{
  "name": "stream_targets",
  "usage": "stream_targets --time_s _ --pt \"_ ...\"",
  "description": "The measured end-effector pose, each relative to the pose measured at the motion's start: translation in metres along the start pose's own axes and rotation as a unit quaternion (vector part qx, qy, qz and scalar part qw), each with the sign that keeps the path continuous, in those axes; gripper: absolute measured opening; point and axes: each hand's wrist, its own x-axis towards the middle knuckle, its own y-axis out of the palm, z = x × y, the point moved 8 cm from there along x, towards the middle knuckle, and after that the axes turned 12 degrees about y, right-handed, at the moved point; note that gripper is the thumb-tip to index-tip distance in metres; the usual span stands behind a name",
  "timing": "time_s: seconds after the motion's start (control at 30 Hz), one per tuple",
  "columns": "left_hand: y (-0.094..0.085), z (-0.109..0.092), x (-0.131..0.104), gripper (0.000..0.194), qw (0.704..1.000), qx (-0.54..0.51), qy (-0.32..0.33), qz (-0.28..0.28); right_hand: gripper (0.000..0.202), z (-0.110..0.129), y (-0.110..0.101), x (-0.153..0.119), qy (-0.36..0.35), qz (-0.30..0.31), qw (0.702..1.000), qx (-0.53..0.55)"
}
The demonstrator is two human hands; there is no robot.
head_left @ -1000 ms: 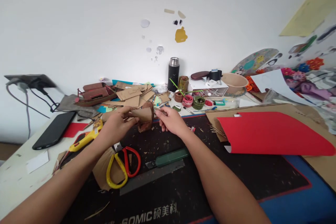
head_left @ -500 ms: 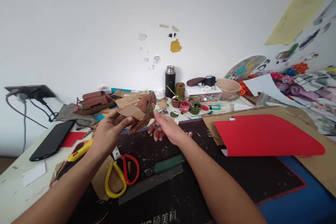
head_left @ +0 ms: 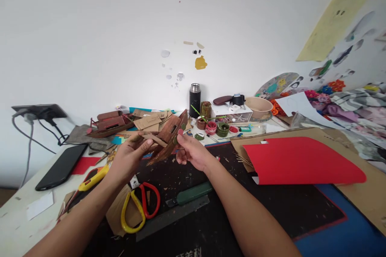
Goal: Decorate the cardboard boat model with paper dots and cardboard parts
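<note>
A brown-painted cardboard model boat (head_left: pixel 168 131) is tilted in the air above the dark cutting mat, with small red and green discs along its side. My left hand (head_left: pixel 130 156) is closed on the boat's left part, where a bare strip of cardboard (head_left: pixel 154 139) sticks out under the thumb. Whether that strip is fixed to the boat I cannot tell. My right hand (head_left: pixel 193 151) pinches the boat's right edge by the discs, its other fingers curled below. Under my hands lie red-and-yellow-handled scissors (head_left: pixel 132 213) and a green utility knife (head_left: pixel 193 193).
Open paint jars (head_left: pixel 223 128) and a black flask (head_left: pixel 195 100) stand at the back. Another brown model boat (head_left: pixel 110 124) rests back left, near a black phone (head_left: pixel 62 166). Red paper (head_left: pixel 304 160) lies on cardboard at the right. A steel ruler (head_left: pixel 171 219) is in front.
The boat has turned, so the cardboard strip now shows nearly edge-on and more of the hull's top shows. My right fingers have closed on its edge. The view has tipped up slightly.
</note>
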Motion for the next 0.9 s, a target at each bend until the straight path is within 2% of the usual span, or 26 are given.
stream_targets --time_s 0.37,0.5,0.57,0.67,0.8,0.9 --pt "0.003 0.003 0.002 0.045 1.0 -0.026 0.008 0.013 0.072 0.004 0.003 -0.004 -0.016 0.012 1.0 -0.008" --pt "0.011 0.0 -0.001 0.057 0.998 -0.046 -0.033 0.022 0.07 0.003 0.005 -0.004 -0.01 0.014 1.0 -0.022" --pt "0.016 0.005 -0.005 0.063 0.994 -0.059 -0.078 0.04 0.069 0.002 0.004 -0.003 -0.006 0.009 1.0 -0.026" --pt "0.021 0.013 -0.011 0.063 0.987 -0.078 -0.129 0.057 0.069 0.0 0.003 -0.002 0.002 0.005 0.999 -0.031" --pt "0.023 0.016 -0.013 0.054 0.986 -0.086 -0.125 0.063 0.071 -0.002 0.003 0.0 0.009 -0.005 0.999 -0.041" --pt "0.02 0.014 -0.01 0.053 0.989 -0.094 -0.112 0.036 0.072 -0.004 0.002 0.002 0.01 -0.026 0.998 -0.057"
